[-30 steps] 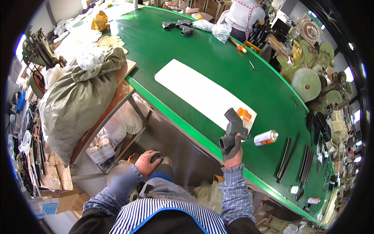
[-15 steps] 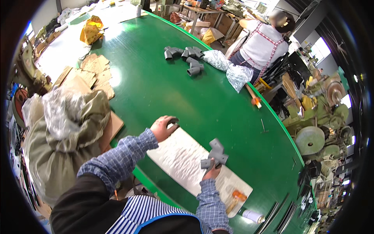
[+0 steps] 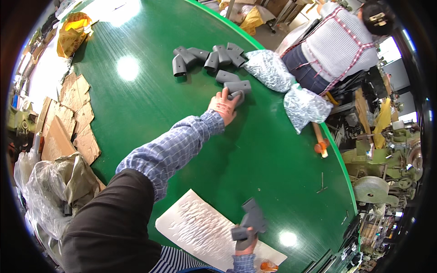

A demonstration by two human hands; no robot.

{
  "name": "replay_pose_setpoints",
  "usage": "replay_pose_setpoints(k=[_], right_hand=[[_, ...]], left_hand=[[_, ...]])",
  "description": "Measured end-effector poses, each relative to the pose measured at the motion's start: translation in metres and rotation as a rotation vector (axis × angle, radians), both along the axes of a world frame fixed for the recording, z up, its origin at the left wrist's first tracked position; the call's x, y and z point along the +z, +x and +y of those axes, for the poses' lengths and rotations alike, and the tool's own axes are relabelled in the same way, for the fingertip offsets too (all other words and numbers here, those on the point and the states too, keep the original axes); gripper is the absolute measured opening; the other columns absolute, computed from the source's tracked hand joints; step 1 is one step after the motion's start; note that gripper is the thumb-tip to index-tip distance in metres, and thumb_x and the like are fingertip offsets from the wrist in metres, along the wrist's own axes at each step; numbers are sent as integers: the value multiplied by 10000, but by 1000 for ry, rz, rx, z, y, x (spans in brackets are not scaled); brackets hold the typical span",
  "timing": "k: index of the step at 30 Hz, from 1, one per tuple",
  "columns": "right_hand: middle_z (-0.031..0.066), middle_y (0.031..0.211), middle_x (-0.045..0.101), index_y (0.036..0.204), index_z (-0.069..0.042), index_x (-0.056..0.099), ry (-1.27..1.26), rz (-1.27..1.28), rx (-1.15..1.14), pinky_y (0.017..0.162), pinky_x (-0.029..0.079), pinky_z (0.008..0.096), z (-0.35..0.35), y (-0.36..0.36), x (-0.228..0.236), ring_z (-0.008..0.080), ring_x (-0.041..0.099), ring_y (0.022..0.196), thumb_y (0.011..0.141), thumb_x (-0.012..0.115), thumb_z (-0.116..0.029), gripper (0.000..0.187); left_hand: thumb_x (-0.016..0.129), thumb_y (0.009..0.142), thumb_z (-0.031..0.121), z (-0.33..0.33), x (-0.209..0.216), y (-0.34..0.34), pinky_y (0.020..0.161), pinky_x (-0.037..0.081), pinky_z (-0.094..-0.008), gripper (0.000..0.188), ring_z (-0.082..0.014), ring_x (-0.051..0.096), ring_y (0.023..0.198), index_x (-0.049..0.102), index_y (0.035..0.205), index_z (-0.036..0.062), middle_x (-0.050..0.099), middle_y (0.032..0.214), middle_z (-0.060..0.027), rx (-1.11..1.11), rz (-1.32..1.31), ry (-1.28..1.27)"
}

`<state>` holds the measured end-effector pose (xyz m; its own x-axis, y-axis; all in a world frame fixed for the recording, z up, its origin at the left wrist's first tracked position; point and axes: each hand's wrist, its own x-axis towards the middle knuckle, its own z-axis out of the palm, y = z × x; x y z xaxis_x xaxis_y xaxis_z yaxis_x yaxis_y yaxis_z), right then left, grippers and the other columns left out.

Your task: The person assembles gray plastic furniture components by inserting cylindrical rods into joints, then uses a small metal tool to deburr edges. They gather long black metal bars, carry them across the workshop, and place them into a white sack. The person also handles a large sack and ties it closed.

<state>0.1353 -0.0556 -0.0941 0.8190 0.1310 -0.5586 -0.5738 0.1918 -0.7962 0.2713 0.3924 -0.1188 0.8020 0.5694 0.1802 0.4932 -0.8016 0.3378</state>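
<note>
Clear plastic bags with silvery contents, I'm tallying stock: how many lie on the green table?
2: one bag beside gray tubular fittings, another bag by the wooden-handled tool; others may be hidden.

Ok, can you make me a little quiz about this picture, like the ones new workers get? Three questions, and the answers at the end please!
1. True or false: the person's right hand is empty.

2. What colour is the tabletop?
A) red
B) green
C) yellow

3. Which is nearer the person's left hand: the group of gray fittings or the flat white piece?

Key:
1. False; it holds a gray tube piece.
2. B
3. The group of gray fittings
</note>
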Motion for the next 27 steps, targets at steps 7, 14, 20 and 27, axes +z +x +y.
replay_pose_setpoints(k=[7, 14, 20, 27], right_hand=[[110, 1268, 586, 1380, -97, 468, 445, -69, 84, 1021, 447, 470, 172, 126, -7, 286, 559, 1180, 912, 628, -515, 648], [121, 1126, 653, 1346, -40, 491, 94, -122, 185, 664, 582, 376, 172, 131, 4, 241, 684, 866, 881, 645, -455, 642], [114, 1152, 631, 1359, -40, 465, 4, -191, 360, 779, 555, 387, 82, 109, -6, 263, 652, 917, 792, 751, -365, 714], [80, 1179, 605, 1320, 21, 475, -41, -11, 630, 866, 530, 344, -8, 65, -40, 183, 623, 986, 845, 757, -102, 566]], left_hand=[[700, 716, 134, -119, -12, -76, 887, 473, -494, 613, -394, 518, 1067, 538, 1307, 104, 463, 1213, -232, -395, -370, -311], [744, 711, 299, 26, 13, -91, 980, 413, -556, 393, -378, 507, 1077, 656, 1045, 111, 557, 1179, -179, -432, -400, 64], [740, 783, 419, 219, -15, -53, 1054, 417, -539, 956, -454, 447, 1300, 208, 1560, 256, 417, 1436, -282, 552, 232, -189], [635, 852, 204, 102, 33, -145, 624, 541, -379, 600, -246, 588, 763, 370, 1353, 9, 566, 1099, -218, -139, -1019, -2459]])
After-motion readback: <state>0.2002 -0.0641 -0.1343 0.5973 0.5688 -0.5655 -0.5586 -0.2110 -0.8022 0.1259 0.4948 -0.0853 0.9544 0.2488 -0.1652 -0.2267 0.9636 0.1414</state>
